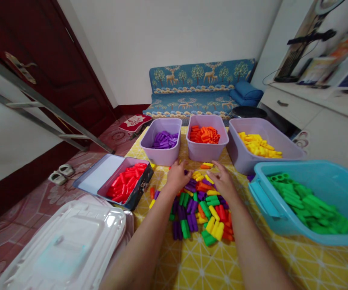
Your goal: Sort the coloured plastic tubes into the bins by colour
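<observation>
A mixed pile of plastic tube-shaped pieces (193, 205) in purple, green, yellow, orange and red lies on the yellow table cloth (202, 266). My left hand (177, 176) reaches over the far left edge of the pile, fingers apart and nothing seen in them. Across from it, my right hand (223, 181) is at the far right edge, also open, its fingers near or touching the pieces. Between and beyond the hands lie a few orange and yellow pieces (206, 165). Parts of the pile are hidden under my hands and forearms.
Sorted pieces fill a purple-piece bin (149, 141), an orange-piece bin (204, 152), a yellow-piece bin (237, 155) and a blue green-piece bin (266, 201). An open case (145, 183) with red pieces stands left, near white lids (101, 241). A patterned sofa (188, 98) is behind.
</observation>
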